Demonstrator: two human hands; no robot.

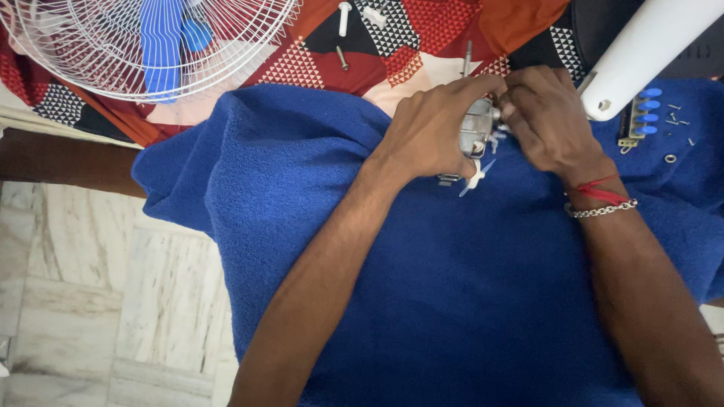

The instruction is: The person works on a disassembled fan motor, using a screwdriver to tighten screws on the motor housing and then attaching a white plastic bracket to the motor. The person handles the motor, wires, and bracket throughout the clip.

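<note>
Both forearms are bare, with no sleeves in view. The left hand (434, 128) wears nothing at the wrist. The right hand (549, 120), at upper right of the frame, has a red thread (599, 190) and a silver chain bracelet (601, 212) around its wrist.

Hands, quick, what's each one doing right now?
Left hand: closed around the small metal part, holding it over the blue towel.
Right hand: fingers curled on the same part.
</note>
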